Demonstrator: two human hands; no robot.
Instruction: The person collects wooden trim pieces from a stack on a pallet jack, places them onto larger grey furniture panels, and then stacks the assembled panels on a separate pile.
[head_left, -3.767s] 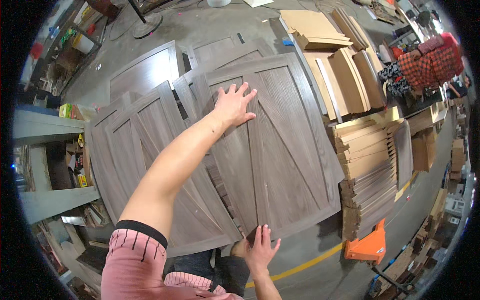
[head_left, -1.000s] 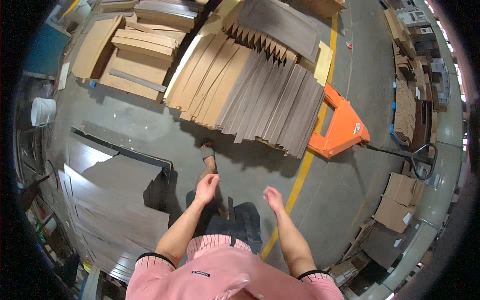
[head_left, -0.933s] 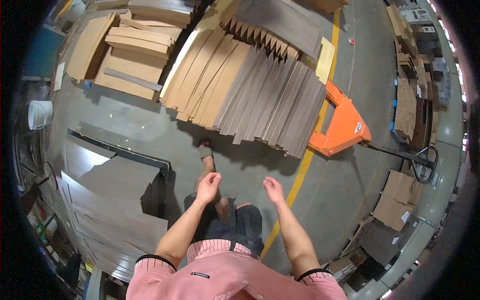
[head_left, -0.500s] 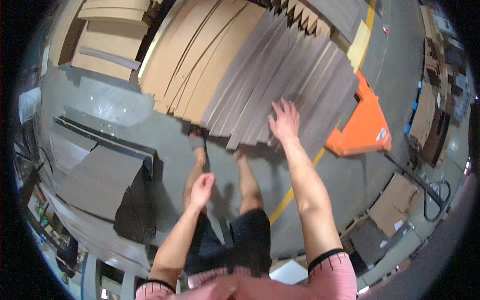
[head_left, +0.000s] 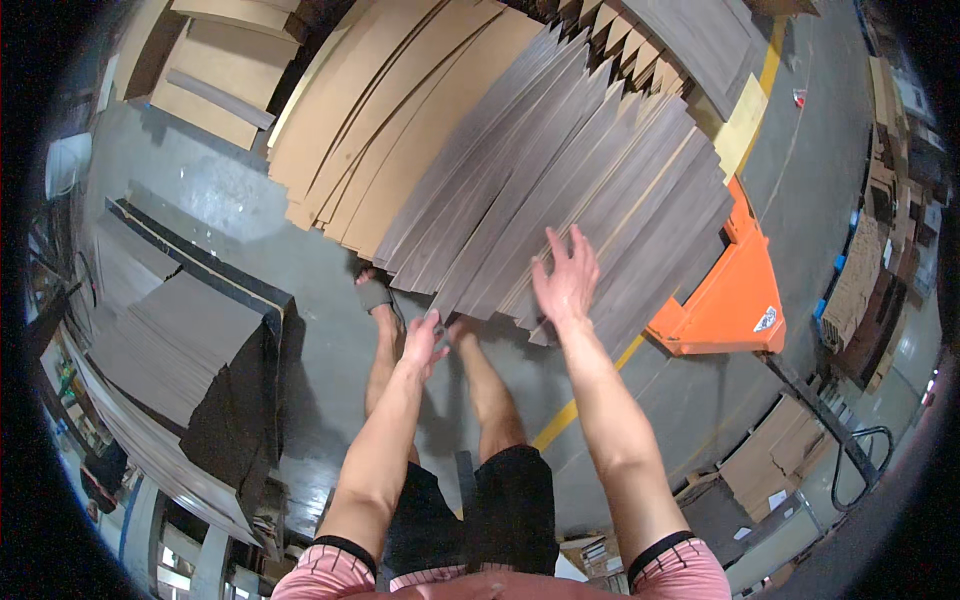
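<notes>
A wide, fanned-out stack of grey wood-grain boards (head_left: 520, 190) lies in front of me. My right hand (head_left: 568, 285) is over the near part of these boards, fingers stretched and spread, holding nothing. Whether its palm bears on the top board is hard to tell. At the stack's near left corner, my left hand (head_left: 425, 345) is raised with fingers loosely bent and apart. Its fingertips come right up to a grey board's end; I cannot make out whether they touch. Tan boards (head_left: 400, 110) continue the fanned row on the left.
An orange pallet jack (head_left: 730, 300) juts out at the stack's right, its black handle (head_left: 835, 430) reaching lower right. Another stack of grey sheets (head_left: 180, 345) stands at my left. Tan panels (head_left: 225, 65) lie far left. A yellow line (head_left: 557, 425) crosses the grey floor.
My left hand has risen and moved slightly right, up to the boards' near edge. The right hand stays over the grey boards, its fingers still spread. The view has shifted slightly.
</notes>
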